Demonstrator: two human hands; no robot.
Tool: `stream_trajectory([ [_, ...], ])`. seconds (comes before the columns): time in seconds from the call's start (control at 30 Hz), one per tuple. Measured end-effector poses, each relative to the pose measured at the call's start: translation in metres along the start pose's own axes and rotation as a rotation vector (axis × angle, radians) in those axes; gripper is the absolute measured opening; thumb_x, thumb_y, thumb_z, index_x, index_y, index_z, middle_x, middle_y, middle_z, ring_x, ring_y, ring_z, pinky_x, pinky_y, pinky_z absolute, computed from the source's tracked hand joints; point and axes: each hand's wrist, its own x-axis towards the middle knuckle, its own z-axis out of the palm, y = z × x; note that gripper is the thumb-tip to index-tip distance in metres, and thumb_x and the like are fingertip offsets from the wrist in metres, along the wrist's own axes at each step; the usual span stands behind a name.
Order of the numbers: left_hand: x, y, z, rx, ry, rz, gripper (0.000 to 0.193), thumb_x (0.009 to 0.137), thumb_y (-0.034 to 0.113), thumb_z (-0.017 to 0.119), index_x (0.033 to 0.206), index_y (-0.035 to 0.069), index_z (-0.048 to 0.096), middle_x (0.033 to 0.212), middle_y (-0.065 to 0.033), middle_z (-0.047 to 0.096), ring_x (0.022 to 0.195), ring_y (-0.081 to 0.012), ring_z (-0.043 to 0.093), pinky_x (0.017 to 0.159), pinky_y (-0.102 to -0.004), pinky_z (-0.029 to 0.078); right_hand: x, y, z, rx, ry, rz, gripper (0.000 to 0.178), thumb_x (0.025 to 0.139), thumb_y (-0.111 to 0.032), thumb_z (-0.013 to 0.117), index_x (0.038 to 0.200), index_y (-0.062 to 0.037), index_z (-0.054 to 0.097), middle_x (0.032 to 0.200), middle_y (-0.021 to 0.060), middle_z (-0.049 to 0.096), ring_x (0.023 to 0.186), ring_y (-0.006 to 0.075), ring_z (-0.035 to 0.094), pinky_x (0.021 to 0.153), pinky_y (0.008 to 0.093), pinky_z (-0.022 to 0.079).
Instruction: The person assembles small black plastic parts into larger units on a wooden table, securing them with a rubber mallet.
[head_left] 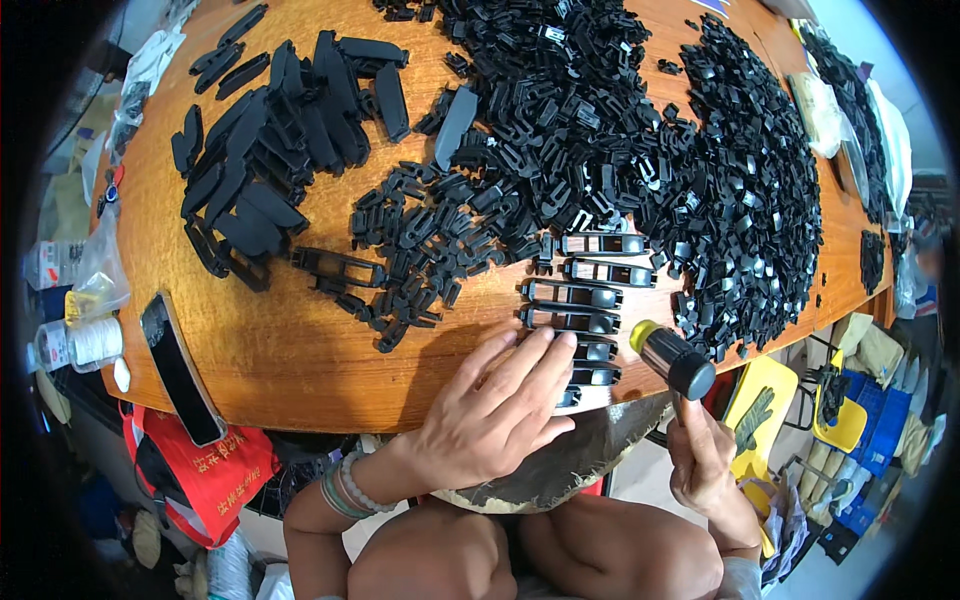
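Clip row (590,297) on table (290,350), parts heap (700,170) behind, mallet (672,360) right.

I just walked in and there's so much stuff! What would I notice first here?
Probably the huge heap of small black plastic parts covering the far side of the wooden table. Next, near its front edge, the left hand presses on a neat column of black frames, while the right hand holds a small mallet beside them.

A small assembly workshop is showing itself here: heaps of black plastic parts (620,130) are covering a wooden worktable (300,350), bags lying around.
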Motion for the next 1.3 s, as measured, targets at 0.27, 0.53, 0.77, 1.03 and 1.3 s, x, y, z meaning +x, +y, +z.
stream_trajectory([
  [0.27,0.007,-0.007,0.005,0.081,-0.102,-0.014,0.057,0.08,0.041,0.067,0.11,-0.007,0.059,0.128,-0.0197,0.053,0.122,-0.0309,0.048,0.104,-0.0467,0.034,0.01,0.0,0.004,-0.112,0.089,-0.119,0.071,0.066,0.011,0.058,0.135,0.003,0.042,0.07,0.0104,0.054,0.05,0.0207,0.051,0.04,0.0311,0.04],
  [0.53,0.007,-0.007,0.007,0.135,-0.099,0.001,0.057,0.08,0.042,0.066,0.111,-0.006,0.059,0.127,-0.0182,0.054,0.122,-0.0306,0.048,0.104,-0.0471,0.033,0.005,0.002,0.008,-0.045,-0.082,-0.092,0.069,0.067,0.01,0.059,0.134,0.0024,0.043,0.073,0.0111,0.054,0.046,0.0215,0.05,0.038,0.0329,0.041],
  [0.77,0.007,-0.007,0.005,0.078,-0.074,-0.008,0.062,0.08,0.044,0.06,0.114,-0.007,0.058,0.131,-0.0201,0.049,0.128,-0.0315,0.041,0.108,-0.0474,0.029,-0.005,0.002,0.004,0.049,0.103,-0.056,0.049,0.086,0.008,0.045,0.134,0.0024,0.043,0.064,0.0086,0.055,0.046,0.0162,0.052,0.042,0.0286,0.041],
  [1.03,0.008,-0.008,0.008,0.075,-0.134,-0.047,0.069,0.082,0.051,0.055,0.119,-0.007,0.055,0.135,-0.0203,0.045,0.13,-0.0318,0.039,0.109,-0.0473,0.027,0.02,-0.005,-0.012,-0.1,-0.042,-0.03,0.068,0.068,0.011,0.059,0.134,0.0066,0.041,0.068,0.01,0.053,0.044,0.0195,0.047,0.038,0.0323,0.038],
  [1.3,0.011,-0.008,0.008,0.034,-0.1,-0.063,0.082,0.077,0.063,0.058,0.118,-0.007,0.053,0.131,-0.0212,0.05,0.126,-0.0331,0.045,0.107,-0.0486,0.027,0.024,-0.002,-0.014,-0.122,-0.148,-0.028,0.074,0.067,0.009,0.058,0.138,0.0022,0.038,0.073,0.0087,0.052,0.046,0.0188,0.049,0.038,0.0323,0.04],
])
